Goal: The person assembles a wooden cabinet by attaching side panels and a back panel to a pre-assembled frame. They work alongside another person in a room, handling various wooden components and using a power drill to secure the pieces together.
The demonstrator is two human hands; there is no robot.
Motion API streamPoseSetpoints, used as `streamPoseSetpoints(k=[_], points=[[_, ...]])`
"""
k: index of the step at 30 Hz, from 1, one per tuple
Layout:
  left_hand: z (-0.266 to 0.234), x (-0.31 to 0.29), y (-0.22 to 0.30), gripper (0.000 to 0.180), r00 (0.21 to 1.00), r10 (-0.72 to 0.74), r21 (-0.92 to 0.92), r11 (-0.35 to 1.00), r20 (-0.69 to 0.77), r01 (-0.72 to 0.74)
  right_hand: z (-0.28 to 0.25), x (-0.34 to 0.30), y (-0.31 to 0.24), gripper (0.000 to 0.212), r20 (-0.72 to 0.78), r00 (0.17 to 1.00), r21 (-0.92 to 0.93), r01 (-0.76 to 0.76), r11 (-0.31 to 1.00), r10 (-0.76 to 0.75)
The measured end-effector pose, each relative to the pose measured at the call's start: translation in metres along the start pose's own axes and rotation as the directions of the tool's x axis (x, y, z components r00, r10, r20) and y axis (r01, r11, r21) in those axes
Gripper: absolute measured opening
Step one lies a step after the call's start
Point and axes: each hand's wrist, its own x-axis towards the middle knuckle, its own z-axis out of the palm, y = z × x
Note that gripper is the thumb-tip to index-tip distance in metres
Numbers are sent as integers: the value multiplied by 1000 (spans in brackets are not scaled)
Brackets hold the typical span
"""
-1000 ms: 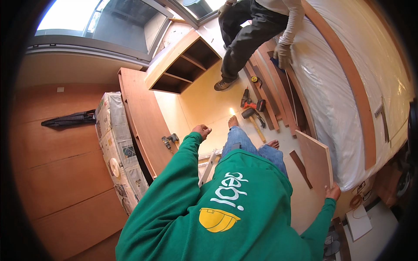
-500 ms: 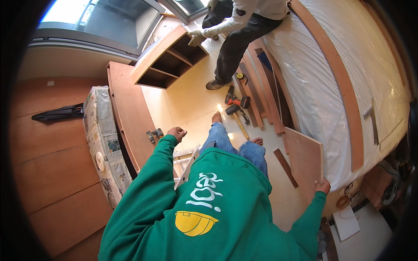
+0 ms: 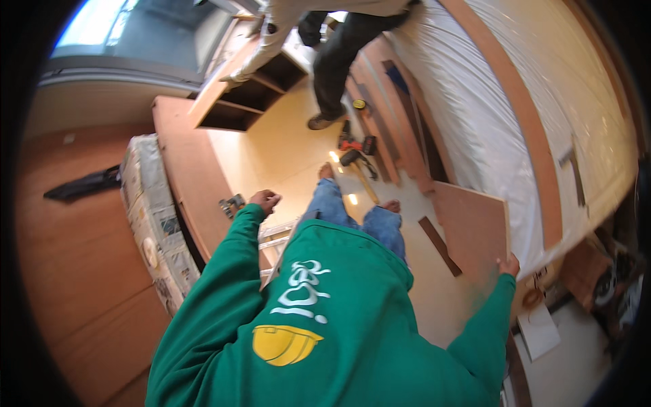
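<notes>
Well, right grip holds brown panel, edge pale; left grip blurred, closure unclear.

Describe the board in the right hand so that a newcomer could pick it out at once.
Start at the big plastic-covered bulk on the right. By its near-left side, the right hand grips a brown board at its edge. Unlike the narrow dark strip on the floor beside it, this board is broad, with a pale edge.
</notes>
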Motion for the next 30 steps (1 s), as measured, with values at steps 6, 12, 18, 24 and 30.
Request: streamPoseSetpoints(k=[6,12,18,24,30], points=[[14,-11,-10,42,994,-31,55,998,-103,37,-7,-3,-76,47,77,959,-126,-262,957,273],[37,-20,-20,43,993,-16,71,997,-114,25,-8,6,-86,86,-6,915,-145,-400,905,403],[57,-28,-15,44,996,16,104,995,-89,-6,-23,7,-97,102,43,897,-191,-424,885,439],[66,-35,-22,45,994,10,62,998,-108,-3,-19,21,-81,111,-53,896,-169,-443,880,441],[67,-40,-17,44,990,-20,19,1000,-136,23,-25,27,-100,113,-179,866,-160,-494,855,467]])
